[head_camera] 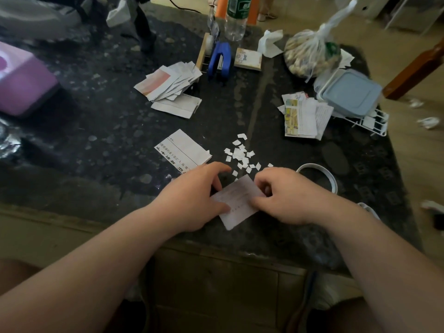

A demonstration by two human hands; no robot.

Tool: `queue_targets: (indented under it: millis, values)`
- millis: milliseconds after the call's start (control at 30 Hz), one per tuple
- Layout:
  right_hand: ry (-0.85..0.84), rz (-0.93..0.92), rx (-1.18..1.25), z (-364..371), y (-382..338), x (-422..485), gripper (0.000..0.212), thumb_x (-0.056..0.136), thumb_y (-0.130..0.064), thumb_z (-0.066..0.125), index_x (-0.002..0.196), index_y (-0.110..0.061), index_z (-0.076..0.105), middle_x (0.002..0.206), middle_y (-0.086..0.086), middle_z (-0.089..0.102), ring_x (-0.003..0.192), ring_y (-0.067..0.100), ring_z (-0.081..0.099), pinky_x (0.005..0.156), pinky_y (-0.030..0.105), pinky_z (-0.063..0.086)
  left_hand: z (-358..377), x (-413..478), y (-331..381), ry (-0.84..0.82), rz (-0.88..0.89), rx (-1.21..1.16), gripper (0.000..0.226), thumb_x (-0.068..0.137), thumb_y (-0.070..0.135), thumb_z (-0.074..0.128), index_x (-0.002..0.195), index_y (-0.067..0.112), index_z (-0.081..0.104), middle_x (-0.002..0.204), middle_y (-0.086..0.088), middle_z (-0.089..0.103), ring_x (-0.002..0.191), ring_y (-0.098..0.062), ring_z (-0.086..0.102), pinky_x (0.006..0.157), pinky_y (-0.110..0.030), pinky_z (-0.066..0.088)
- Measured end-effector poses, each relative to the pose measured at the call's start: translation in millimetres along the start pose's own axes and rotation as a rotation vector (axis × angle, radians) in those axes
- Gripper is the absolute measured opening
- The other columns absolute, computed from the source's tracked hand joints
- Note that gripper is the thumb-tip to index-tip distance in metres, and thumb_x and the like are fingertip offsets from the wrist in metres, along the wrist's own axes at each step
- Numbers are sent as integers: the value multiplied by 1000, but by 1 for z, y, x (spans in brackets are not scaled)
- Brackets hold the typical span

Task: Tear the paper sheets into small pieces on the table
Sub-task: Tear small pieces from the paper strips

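A small white printed paper sheet point(236, 203) is held just above the near edge of the dark table point(108, 140). My left hand point(194, 200) pinches its left side and my right hand point(286, 195) pinches its right side. Just beyond my fingers lies a scatter of several small torn white pieces point(240, 153). A larger printed sheet point(183, 150) lies flat to the left of them. Two piles of cut paper sheets rest farther back, one at centre left point(170, 86) and one at right point(304, 116).
A blue stapler point(219, 60), a clear bottle point(236, 18), a tied plastic bag point(312, 54), a lidded grey-blue box point(350, 92) on a white rack, and a pink tissue box point(21, 80) stand on the table. A white ring point(330, 175) lies by my right hand.
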State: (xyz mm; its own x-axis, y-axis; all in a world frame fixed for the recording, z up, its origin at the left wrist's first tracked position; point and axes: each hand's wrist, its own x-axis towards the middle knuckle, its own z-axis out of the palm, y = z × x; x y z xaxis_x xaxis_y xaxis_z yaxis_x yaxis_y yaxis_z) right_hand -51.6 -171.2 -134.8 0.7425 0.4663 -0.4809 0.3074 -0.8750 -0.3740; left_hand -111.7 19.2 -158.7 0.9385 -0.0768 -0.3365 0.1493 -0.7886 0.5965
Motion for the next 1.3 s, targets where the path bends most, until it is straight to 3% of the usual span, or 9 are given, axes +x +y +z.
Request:
queue_targets:
  millis: [133,233,367,433,567,767,867,1000,1300]
  values:
    - [8,11,539,-12,10,-13,14,91,-11,71,84,-3,63,82,9,71,68,19,66,58,31,52,0,-3,-3,74,-8,-222,66,80,33,86,137,40,53,93,16,66,71,0,60,68,-14,45]
    - [-46,43,1088,-20,15,-23,16,91,7,60,79,-3,56,75,11,68,64,18,67,53,25,51,-3,-5,5,111,4,-497,54,80,23,87,127,34,63,93,13,73,79,-3,68,77,-20,53]
    - [10,60,1416,-26,11,-33,9,80,-1,62,88,-4,58,82,12,74,74,24,73,60,35,60,-9,-16,30,71,24,-960,38,80,3,80,114,18,70,86,-2,78,78,-16,73,74,-28,60]
    - [-17,46,1457,-22,8,-39,33,80,-16,71,109,0,66,101,18,76,89,31,74,78,48,57,-8,-20,40,56,30,-1151,40,76,1,78,113,12,69,81,-8,77,73,-21,73,70,-30,61]
    - [-22,49,1493,-11,-8,-53,36,75,-27,77,106,-8,78,87,9,73,66,16,65,42,26,40,-6,-24,49,99,57,-1310,45,68,4,76,112,5,68,77,-13,75,73,-25,72,61,-29,58]
    - [107,51,1614,-5,-19,-62,62,67,-61,77,116,-23,76,116,9,76,88,21,70,52,27,40,-7,-25,50,179,15,-1273,36,71,1,77,106,3,69,73,-13,74,59,-22,69,55,-25,56]
    - [201,126,1361,-1,-19,-62,48,69,-42,80,110,-17,77,104,7,79,82,21,71,48,24,43,-8,-27,52,136,16,-1203,41,66,8,78,106,6,68,69,-13,72,55,-21,68,54,-28,57]
    - [233,200,1523,-9,-22,-61,25,88,-5,66,112,0,71,88,13,77,52,12,68,38,14,42,-8,-29,49,129,83,-1119,32,77,12,74,109,10,71,74,-8,74,62,-21,70,59,-27,58]
    - [265,308,1428,-12,-19,-59,15,94,-11,61,95,1,70,55,11,63,33,8,45,31,17,26,-4,-33,42,-4,149,-1124,39,75,1,64,106,20,80,97,-6,77,83,-20,64,80,-29,53]
